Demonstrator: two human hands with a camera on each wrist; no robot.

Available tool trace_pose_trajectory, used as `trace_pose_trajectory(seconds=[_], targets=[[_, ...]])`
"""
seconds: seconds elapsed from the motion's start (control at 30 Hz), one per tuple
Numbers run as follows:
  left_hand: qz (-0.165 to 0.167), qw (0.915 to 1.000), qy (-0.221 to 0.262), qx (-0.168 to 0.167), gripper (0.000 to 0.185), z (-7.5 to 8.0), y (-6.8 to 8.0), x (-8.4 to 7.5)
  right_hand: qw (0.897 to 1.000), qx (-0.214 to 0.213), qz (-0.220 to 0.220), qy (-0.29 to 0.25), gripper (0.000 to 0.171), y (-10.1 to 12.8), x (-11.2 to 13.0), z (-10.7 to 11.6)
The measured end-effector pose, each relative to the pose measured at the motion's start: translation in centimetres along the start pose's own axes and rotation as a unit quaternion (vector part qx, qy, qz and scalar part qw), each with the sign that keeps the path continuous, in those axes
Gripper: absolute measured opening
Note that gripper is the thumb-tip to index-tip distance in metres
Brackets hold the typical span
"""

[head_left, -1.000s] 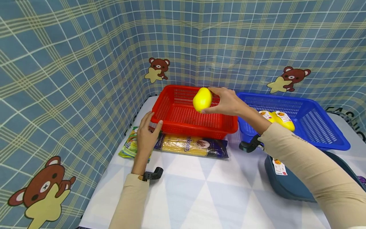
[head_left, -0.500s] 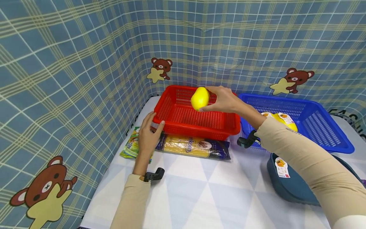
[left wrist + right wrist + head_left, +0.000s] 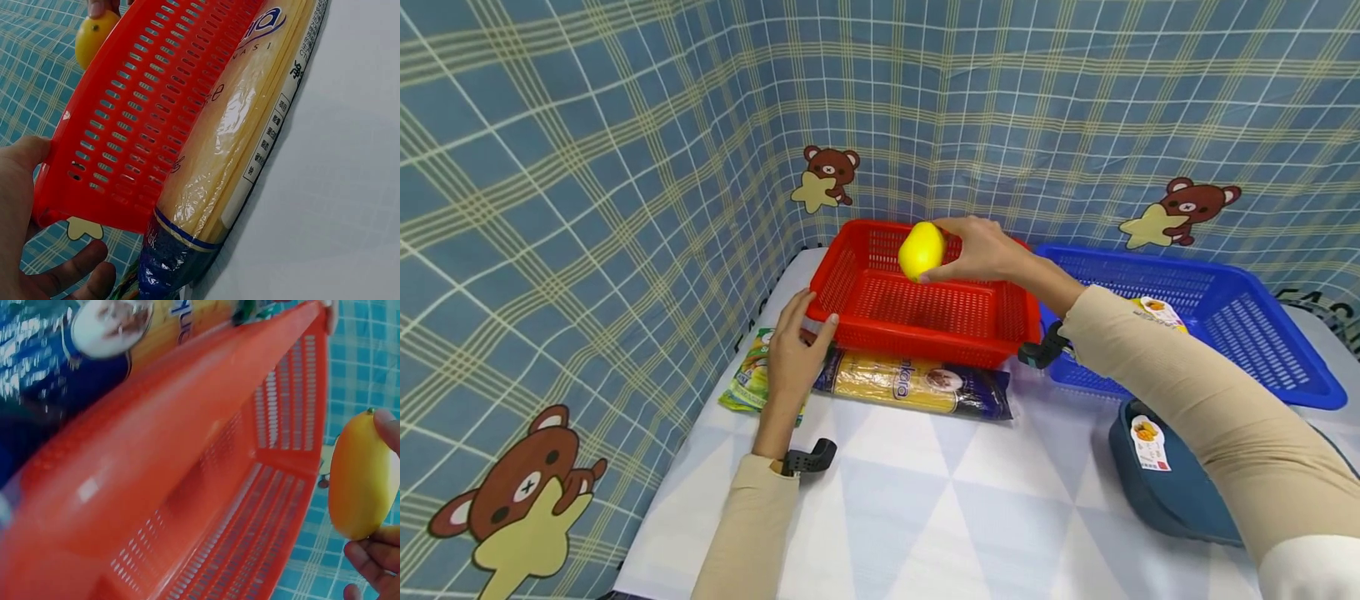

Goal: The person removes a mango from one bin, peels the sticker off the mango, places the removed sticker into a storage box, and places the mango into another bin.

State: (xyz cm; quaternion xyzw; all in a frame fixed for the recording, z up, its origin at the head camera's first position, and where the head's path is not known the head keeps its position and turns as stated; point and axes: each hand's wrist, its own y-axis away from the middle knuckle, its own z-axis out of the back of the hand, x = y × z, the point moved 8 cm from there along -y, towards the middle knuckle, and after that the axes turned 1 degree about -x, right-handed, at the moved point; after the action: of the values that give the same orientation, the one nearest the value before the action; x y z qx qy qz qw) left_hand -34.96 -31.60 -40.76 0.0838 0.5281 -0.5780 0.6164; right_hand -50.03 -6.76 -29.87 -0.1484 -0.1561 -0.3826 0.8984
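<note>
Smooth yellow mango (image 3: 921, 251), oval, held on end above the far side of the empty red basket (image 3: 925, 312).

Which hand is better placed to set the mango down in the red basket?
Right. The right hand already holds the mango above the red basket; the left hand rests against its front-left corner.
</note>
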Motion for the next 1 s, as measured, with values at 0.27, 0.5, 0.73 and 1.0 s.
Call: trace_pose_trajectory(seconds=[0.27,0.5,0.73,1.0], targets=[[0.006,1.0000,-0.004,0.004,0.064,0.0,0.1,0.1,0.999,0.036,0.001,0.020,0.101,-1.7,-0.8,-1.6],[0.008,0.9999,-0.009,0.003,0.065,0.0,-0.1,0.2,0.998,0.045,0.023,0.026,0.099,-3.7,-0.3,-2.4],[0.013,0.9999,-0.005,0.001,0.064,0.1,0.0,0.4,0.996,0.071,0.021,0.039,0.096,-6.0,-0.1,-3.9],[0.003,1.0000,-0.007,0.000,0.064,0.1,-0.1,0.3,0.993,0.103,0.019,0.045,0.095,-7.5,-0.1,-5.9]])
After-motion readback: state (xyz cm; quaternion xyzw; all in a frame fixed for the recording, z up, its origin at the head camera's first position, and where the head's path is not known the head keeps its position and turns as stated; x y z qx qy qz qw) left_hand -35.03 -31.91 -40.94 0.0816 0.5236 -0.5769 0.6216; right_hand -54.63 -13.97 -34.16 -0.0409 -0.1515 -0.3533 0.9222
